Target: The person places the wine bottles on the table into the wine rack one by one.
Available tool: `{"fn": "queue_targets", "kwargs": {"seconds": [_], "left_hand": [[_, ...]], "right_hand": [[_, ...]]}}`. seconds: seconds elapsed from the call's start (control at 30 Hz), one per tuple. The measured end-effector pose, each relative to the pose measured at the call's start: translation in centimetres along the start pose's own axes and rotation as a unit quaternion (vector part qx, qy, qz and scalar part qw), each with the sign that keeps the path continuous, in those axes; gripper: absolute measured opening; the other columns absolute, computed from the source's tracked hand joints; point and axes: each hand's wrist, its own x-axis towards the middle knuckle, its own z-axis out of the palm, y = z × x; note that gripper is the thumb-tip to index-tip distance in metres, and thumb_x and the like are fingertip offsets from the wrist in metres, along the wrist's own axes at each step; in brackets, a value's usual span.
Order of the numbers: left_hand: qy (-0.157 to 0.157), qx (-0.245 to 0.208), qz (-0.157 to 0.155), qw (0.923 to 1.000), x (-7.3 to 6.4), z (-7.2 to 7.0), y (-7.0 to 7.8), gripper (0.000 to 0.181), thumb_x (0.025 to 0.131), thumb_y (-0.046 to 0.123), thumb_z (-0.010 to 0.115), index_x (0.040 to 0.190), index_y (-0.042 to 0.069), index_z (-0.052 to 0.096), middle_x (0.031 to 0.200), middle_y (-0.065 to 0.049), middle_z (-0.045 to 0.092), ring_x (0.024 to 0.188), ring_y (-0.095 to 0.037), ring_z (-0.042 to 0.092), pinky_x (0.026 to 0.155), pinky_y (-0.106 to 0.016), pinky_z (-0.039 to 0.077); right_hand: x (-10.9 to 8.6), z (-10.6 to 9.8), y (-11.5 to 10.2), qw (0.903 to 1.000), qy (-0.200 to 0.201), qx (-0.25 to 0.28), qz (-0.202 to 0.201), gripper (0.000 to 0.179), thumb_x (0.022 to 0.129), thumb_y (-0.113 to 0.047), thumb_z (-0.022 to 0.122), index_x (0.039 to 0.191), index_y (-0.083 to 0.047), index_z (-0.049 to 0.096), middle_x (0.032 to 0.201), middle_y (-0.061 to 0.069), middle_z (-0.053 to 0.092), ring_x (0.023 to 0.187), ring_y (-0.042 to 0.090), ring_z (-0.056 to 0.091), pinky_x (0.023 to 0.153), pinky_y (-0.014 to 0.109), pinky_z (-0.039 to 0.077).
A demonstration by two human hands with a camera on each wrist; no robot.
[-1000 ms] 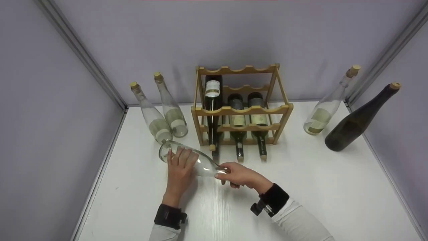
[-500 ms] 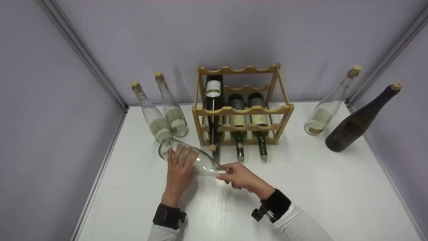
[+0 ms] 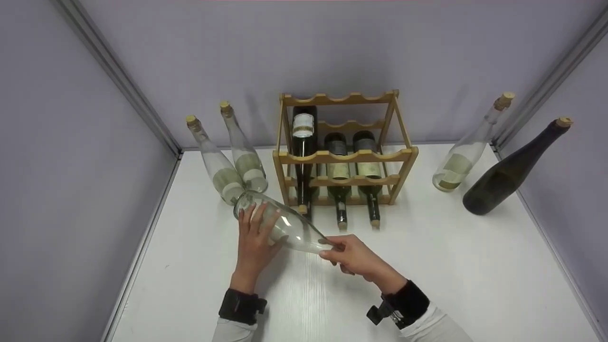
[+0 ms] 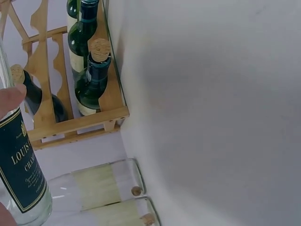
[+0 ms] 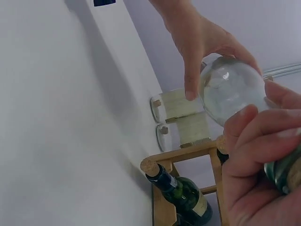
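Note:
A clear glass wine bottle (image 3: 299, 232) is held tilted above the table, its base toward the left and its neck toward the right. My right hand (image 3: 358, 259) grips it round the neck; a cork (image 5: 295, 175) shows at the mouth in the right wrist view. Near the base my left hand (image 3: 254, 247) holds the body, fingers spread along one side and thumb on the other, as the right wrist view shows. A dark label (image 4: 24, 162) with gold lettering faces the left wrist camera.
A wooden wine rack (image 3: 344, 156) with several dark bottles lying in it stands behind my hands. Two corked clear bottles (image 3: 225, 178) stand left of it, close to the held bottle's base. Far right stand another clear bottle (image 3: 456, 168) and a dark bottle (image 3: 498, 183).
My right hand has moved slightly right and toward me, drawing the bottle rightward. My left hand stays nearly in place, its fingers now more spread on the glass.

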Motion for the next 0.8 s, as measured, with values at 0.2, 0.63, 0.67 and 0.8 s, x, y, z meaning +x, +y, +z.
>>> {"fn": "queue_targets", "kwargs": {"seconds": [0.2,0.63,0.67,0.8], "left_hand": [[0.013,-0.081,-0.027,0.9963,0.1,-0.7,0.1,0.086,0.065,0.040,0.090,0.137,0.009,0.056,0.147,-0.023,0.038,0.136,-0.045,0.030,0.112,-0.059,0.020],[0.039,-0.217,-0.220,0.9501,0.3,-0.8,1.3,0.058,0.095,0.000,0.053,0.149,-0.004,0.033,0.152,-0.020,0.031,0.141,-0.033,0.030,0.114,-0.035,0.026],[0.036,-0.222,-0.225,0.9480,0.4,-0.8,1.4,0.058,0.095,-0.003,0.053,0.149,-0.004,0.033,0.151,-0.020,0.033,0.139,-0.033,0.032,0.113,-0.034,0.027],[0.030,-0.245,-0.232,0.9409,0.6,-0.8,1.5,0.056,0.093,-0.010,0.051,0.146,-0.006,0.037,0.147,-0.021,0.041,0.134,-0.036,0.039,0.108,-0.035,0.035]], "right_hand": [[-1.2,-0.8,-0.6,0.9998,0.014,-0.007,-0.009,0.048,0.096,-0.024,0.066,0.136,0.000,0.056,0.070,0.002,0.053,0.044,0.008,0.032,0.039,0.021,0.025],[-2.8,-2.4,-0.4,0.9993,0.026,-0.008,-0.025,0.046,0.097,-0.020,0.064,0.136,0.003,0.054,0.072,0.003,0.055,0.043,0.007,0.033,0.038,0.019,0.026],[-2.9,-2.5,-0.4,0.9993,0.026,-0.006,-0.025,0.045,0.097,-0.020,0.064,0.136,0.003,0.055,0.072,0.003,0.055,0.043,0.007,0.033,0.038,0.019,0.026],[-3.5,-3.0,-0.1,0.9992,0.027,-0.002,-0.031,0.042,0.098,-0.018,0.063,0.133,0.003,0.057,0.073,0.004,0.054,0.043,0.007,0.034,0.038,0.019,0.027]]}}
